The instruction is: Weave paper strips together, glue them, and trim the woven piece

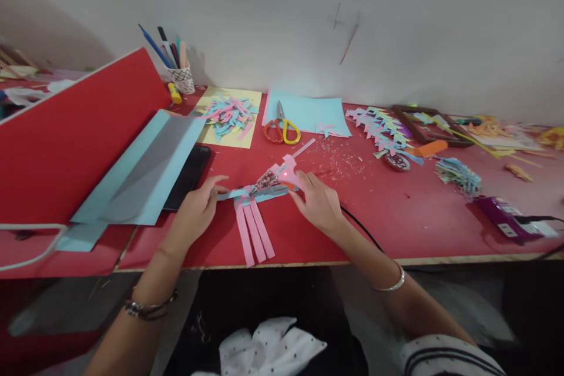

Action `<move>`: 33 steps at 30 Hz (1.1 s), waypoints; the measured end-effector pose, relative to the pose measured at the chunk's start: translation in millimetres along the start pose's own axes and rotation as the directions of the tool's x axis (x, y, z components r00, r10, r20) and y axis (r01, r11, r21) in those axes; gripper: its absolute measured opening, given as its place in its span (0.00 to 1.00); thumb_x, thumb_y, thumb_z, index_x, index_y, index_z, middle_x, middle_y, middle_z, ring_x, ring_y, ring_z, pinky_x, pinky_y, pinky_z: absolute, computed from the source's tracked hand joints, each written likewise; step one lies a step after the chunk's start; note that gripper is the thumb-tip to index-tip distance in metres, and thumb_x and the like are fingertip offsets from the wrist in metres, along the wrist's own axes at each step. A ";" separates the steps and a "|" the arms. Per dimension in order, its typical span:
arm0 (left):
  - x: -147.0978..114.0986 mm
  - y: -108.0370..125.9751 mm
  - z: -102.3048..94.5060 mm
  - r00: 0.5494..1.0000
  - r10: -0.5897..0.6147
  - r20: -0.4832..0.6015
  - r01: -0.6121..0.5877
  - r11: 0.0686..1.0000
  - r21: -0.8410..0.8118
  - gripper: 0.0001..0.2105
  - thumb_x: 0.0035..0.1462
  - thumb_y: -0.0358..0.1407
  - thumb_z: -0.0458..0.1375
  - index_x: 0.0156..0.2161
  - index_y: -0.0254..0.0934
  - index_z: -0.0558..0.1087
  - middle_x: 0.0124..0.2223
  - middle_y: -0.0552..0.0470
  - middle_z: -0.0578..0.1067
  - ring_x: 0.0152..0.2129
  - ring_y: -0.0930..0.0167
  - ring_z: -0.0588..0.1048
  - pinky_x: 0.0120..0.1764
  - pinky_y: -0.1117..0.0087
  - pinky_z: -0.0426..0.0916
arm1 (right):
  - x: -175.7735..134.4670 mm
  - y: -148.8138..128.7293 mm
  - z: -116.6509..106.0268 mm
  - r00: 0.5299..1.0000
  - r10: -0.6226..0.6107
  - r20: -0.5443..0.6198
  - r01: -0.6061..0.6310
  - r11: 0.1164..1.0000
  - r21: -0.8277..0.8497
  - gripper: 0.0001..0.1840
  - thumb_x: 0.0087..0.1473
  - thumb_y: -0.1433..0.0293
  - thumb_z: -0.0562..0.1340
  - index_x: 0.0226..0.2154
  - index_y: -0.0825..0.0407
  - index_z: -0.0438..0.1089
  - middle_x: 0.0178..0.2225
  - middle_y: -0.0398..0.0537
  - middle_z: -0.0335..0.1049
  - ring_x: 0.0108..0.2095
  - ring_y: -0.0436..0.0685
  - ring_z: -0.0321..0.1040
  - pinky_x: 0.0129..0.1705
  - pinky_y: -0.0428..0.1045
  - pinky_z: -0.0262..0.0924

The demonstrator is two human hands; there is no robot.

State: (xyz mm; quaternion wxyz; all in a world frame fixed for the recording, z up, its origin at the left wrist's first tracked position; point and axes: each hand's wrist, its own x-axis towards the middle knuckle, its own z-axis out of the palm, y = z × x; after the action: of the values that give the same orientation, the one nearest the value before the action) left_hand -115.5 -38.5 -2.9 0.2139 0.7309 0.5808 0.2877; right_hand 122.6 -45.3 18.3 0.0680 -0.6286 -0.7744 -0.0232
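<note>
My right hand (319, 200) is closed round a pink hot glue gun (288, 171) with a lit red light and a glue stick poking from its back. Its nozzle points down-left at a woven piece of pink paper strips (253, 229) and blue paper strips (229, 194) near the table's front edge. With thumb and fingers, my left hand (200, 205) pinches the left end of a blue strip. The pink strips hang toward me, and the spot under the nozzle is partly hidden.
Scissors (282, 126) lie behind the glue gun, by blue sheets (308, 108). Cut paper bits (227, 114) rest on a yellow sheet. Left are a phone (189, 176), folded blue paper (141, 170) and a pen cup (181, 77). A purple power strip (506, 220) sits right; a black cord (361, 226) trails from the gun.
</note>
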 end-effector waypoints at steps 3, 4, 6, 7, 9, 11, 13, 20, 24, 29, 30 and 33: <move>-0.1 -1.0 0.5 1.000 0.007 -0.008 -0.007 1.000 0.003 0.15 0.54 0.35 0.39 0.44 0.38 0.63 0.35 0.50 0.78 0.34 0.67 0.75 0.38 0.68 0.67 | -0.5 0.2 -0.9 1.000 0.012 0.002 -0.012 1.000 -0.005 0.21 0.55 0.65 0.49 0.50 0.54 0.59 0.40 0.55 0.66 0.38 0.57 0.66 0.28 0.45 0.56; 0.0 -1.1 0.4 1.000 0.008 -0.009 -0.008 1.000 0.006 0.15 0.54 0.35 0.39 0.43 0.38 0.63 0.34 0.50 0.77 0.34 0.67 0.75 0.38 0.68 0.67 | -0.8 0.4 -1.4 1.000 0.020 0.001 -0.020 1.000 -0.006 0.20 0.55 0.65 0.49 0.50 0.54 0.59 0.41 0.56 0.66 0.38 0.57 0.66 0.28 0.45 0.56; 0.1 -0.7 0.1 1.000 0.007 -0.014 -0.007 1.000 0.014 0.15 0.53 0.35 0.39 0.42 0.38 0.64 0.34 0.50 0.77 0.33 0.67 0.76 0.37 0.69 0.67 | -1.3 1.0 -2.4 0.999 0.035 0.003 -0.035 0.999 -0.008 0.20 0.56 0.66 0.49 0.50 0.54 0.59 0.42 0.56 0.66 0.37 0.57 0.66 0.28 0.45 0.56; 0.2 -0.3 -0.2 1.000 0.007 -0.015 -0.007 1.000 0.018 0.15 0.53 0.35 0.39 0.42 0.38 0.64 0.33 0.50 0.77 0.33 0.67 0.76 0.37 0.69 0.67 | -1.7 1.4 -3.0 0.999 0.040 0.005 -0.040 0.999 -0.008 0.20 0.56 0.66 0.49 0.50 0.53 0.59 0.42 0.56 0.66 0.37 0.57 0.66 0.28 0.45 0.56; 0.3 1.0 -0.8 1.000 0.009 -0.015 -0.008 1.000 0.022 0.15 0.53 0.35 0.39 0.41 0.38 0.64 0.33 0.49 0.77 0.32 0.67 0.76 0.37 0.69 0.68 | -2.3 2.3 -4.1 0.999 0.044 0.007 -0.044 0.999 -0.009 0.20 0.56 0.66 0.48 0.50 0.54 0.59 0.42 0.55 0.66 0.37 0.57 0.66 0.28 0.45 0.56; 0.1 2.4 -1.2 1.000 0.011 -0.007 -0.010 1.000 0.022 0.15 0.53 0.35 0.39 0.41 0.38 0.64 0.33 0.49 0.77 0.33 0.67 0.76 0.37 0.69 0.68 | -2.8 3.3 -5.0 0.999 0.048 0.006 -0.048 0.999 -0.010 0.20 0.56 0.66 0.49 0.50 0.54 0.59 0.41 0.55 0.66 0.38 0.57 0.66 0.28 0.45 0.56; 0.0 3.1 -1.2 1.000 0.010 -0.007 -0.010 1.000 0.022 0.15 0.53 0.35 0.39 0.41 0.38 0.64 0.34 0.49 0.77 0.33 0.67 0.76 0.37 0.69 0.68 | -3.2 4.2 -5.6 0.998 0.056 0.004 -0.056 0.998 -0.012 0.20 0.56 0.67 0.49 0.50 0.54 0.59 0.41 0.55 0.67 0.38 0.57 0.66 0.28 0.45 0.55; -0.1 -0.2 0.1 1.000 0.019 -0.003 -0.018 0.999 0.041 0.16 0.53 0.35 0.38 0.41 0.37 0.64 0.35 0.48 0.77 0.34 0.68 0.76 0.38 0.69 0.68 | -4.2 8.1 -8.3 0.996 0.094 -0.007 -0.094 0.994 -0.051 0.19 0.57 0.67 0.48 0.50 0.53 0.59 0.40 0.54 0.68 0.38 0.57 0.66 0.27 0.45 0.54; -0.2 -1.4 0.9 1.000 0.012 -0.012 -0.011 0.999 0.034 0.16 0.53 0.35 0.38 0.41 0.37 0.64 0.35 0.48 0.77 0.34 0.68 0.76 0.38 0.69 0.68 | -5.4 12.5 -9.4 0.994 0.110 -0.029 -0.112 0.992 -0.053 0.19 0.57 0.68 0.48 0.50 0.53 0.59 0.41 0.53 0.68 0.38 0.56 0.66 0.27 0.45 0.55; -0.1 -0.8 0.9 0.999 0.026 -0.020 -0.025 0.999 0.033 0.16 0.53 0.36 0.38 0.41 0.37 0.64 0.34 0.48 0.78 0.35 0.67 0.76 0.38 0.69 0.68 | -8.3 18.9 -9.3 0.989 0.139 -0.059 -0.142 0.989 -0.052 0.19 0.56 0.69 0.49 0.49 0.54 0.60 0.41 0.53 0.68 0.36 0.57 0.67 0.27 0.46 0.56; 0.0 -0.6 0.7 0.999 0.026 -0.019 -0.025 0.999 0.036 0.16 0.53 0.36 0.38 0.41 0.37 0.64 0.34 0.48 0.78 0.34 0.67 0.76 0.38 0.69 0.68 | -9.0 20.3 -9.1 0.988 0.140 -0.071 -0.143 0.988 -0.050 0.18 0.56 0.69 0.49 0.49 0.54 0.61 0.41 0.53 0.69 0.36 0.56 0.67 0.27 0.46 0.56; 0.2 -0.4 0.2 1.000 0.025 -0.014 -0.024 0.999 0.049 0.16 0.53 0.36 0.38 0.41 0.37 0.64 0.34 0.48 0.78 0.34 0.67 0.76 0.37 0.69 0.68 | -10.8 25.1 -8.2 0.985 0.136 -0.109 -0.142 0.989 -0.045 0.17 0.56 0.70 0.49 0.47 0.53 0.63 0.40 0.53 0.69 0.36 0.56 0.67 0.27 0.46 0.57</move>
State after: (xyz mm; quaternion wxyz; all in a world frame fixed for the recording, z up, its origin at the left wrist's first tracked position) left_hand -115.7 -38.2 -3.2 0.1882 0.7408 0.5803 0.2812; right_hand 149.9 -51.5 23.7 0.0938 -0.6806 -0.7231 -0.0719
